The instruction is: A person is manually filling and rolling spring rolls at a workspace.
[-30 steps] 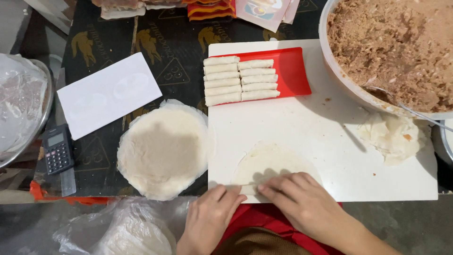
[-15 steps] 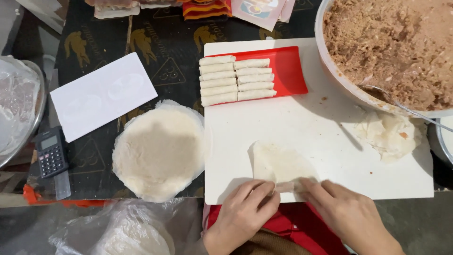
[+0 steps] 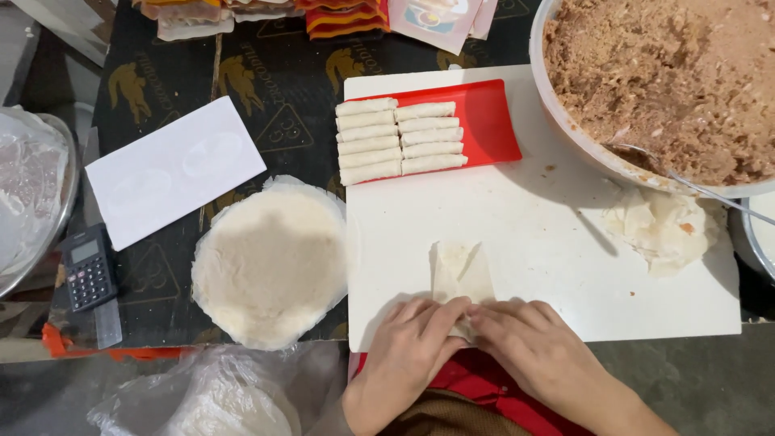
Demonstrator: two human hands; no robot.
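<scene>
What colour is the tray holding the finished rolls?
Red tray, under the pale rolls; the head view shows it.

Open room: the white board (image 3: 549, 242) lies bare beyond my hands, up to the red tray (image 3: 488, 121).
Right of board: filling bowl (image 3: 565, 121) overhangs; crumpled wrapper scraps (image 3: 662, 230) block.
Left of board: wrapper stack (image 3: 270, 262) sits close.

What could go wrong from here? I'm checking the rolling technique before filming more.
The thin wrapper under the left hand and right hand could tear if pressed hard. It lies near the white board's front edge, so it might slip off. The uncovered wrapper stack may dry out.
</scene>
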